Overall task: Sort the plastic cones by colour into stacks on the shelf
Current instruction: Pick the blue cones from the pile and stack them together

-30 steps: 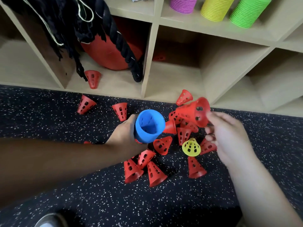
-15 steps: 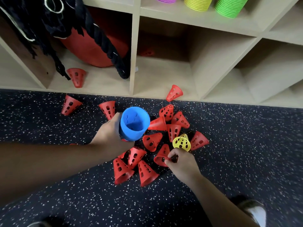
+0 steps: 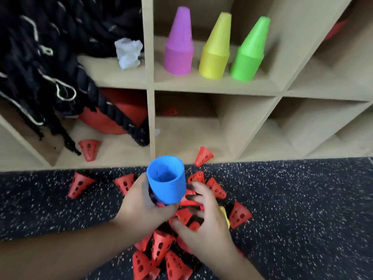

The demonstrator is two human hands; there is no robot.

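My left hand grips a stack of blue cones, its open mouth facing me, just above the floor. My right hand lies on the pile of red perforated cones, thumb and curled fingers round a few of them beside the blue stack. A yellow cone peeks out behind that hand. Purple, yellow and green stacks stand in the upper middle compartment of the wooden shelf.
Loose red cones lie on the speckled floor at the left, right and shelf edge; one sits in the lower left compartment. Black rope, a red round object and crumpled white material fill the left compartments.
The view has tilted up, so the coloured stacks show fully. My right hand moved from the pile's near edge up against the blue stack. My left hand still holds the blue stack.
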